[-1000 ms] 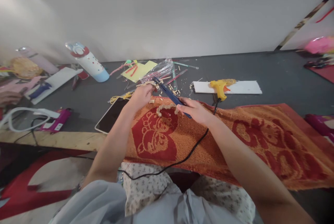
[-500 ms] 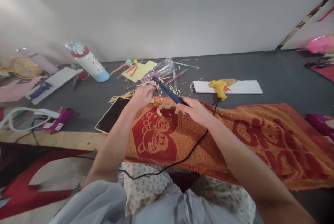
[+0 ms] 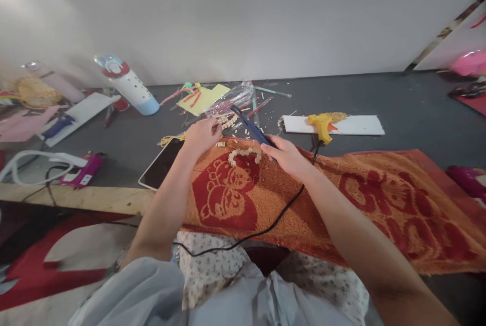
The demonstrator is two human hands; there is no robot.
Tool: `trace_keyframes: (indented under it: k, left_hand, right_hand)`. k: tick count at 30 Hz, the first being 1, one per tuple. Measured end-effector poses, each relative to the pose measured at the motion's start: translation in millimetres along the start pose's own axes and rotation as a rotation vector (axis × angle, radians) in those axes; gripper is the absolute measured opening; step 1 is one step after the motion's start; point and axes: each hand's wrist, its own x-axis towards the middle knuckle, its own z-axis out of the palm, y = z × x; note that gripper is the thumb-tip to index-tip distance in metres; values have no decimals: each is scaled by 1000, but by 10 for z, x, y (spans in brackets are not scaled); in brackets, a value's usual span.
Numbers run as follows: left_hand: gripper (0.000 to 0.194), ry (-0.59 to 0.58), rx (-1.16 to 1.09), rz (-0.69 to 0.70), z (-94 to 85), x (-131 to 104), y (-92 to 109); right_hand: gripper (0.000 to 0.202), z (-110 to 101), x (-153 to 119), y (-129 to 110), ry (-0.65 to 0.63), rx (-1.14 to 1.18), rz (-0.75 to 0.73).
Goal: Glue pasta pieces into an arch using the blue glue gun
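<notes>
My right hand (image 3: pixel 283 153) is closed around a long dark blue tool (image 3: pixel 248 126), shaped rather like a utility knife, its dark tip pointing up and left. My left hand (image 3: pixel 203 134) is pinched at the towel's far edge, beside a cluster of small pale pieces (image 3: pixel 229 122). Whatever its fingertips hold is too small to make out. Between and below the hands, an arch of small pale pieces (image 3: pixel 245 152) lies on the orange and red towel (image 3: pixel 281 199). A few loose pale pieces (image 3: pixel 220 144) sit by the left wrist.
A tablet (image 3: pixel 161 166) lies under my left forearm. Behind are yellow paper (image 3: pixel 203 100) and crinkled clear plastic (image 3: pixel 235 99). A yellow glue gun (image 3: pixel 322 126) rests on a white board (image 3: pixel 360 125), its black cord (image 3: pixel 281 217) crossing the towel. A bottle (image 3: pixel 131 88) stands back left.
My left hand has shifted slightly left and down, uncovering the pale cluster. The blue tool has moved a little right and is farther from the left fingers.
</notes>
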Motion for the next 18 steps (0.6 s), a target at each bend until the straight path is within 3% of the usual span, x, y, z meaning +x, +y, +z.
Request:
trace_keyframes:
  k: [6,12,18]
  left_hand:
    - [29,-46,-14,-21,137,136,19]
    - [44,-189,60,137,194,436,129]
    - [50,-380,277,123,169,642,260]
  right_hand:
    - [30,6,54,56,78,59,-6]
    - [32,-14,74,76,92,73,-23]
    - [33,-8,76,62,108,47,-27]
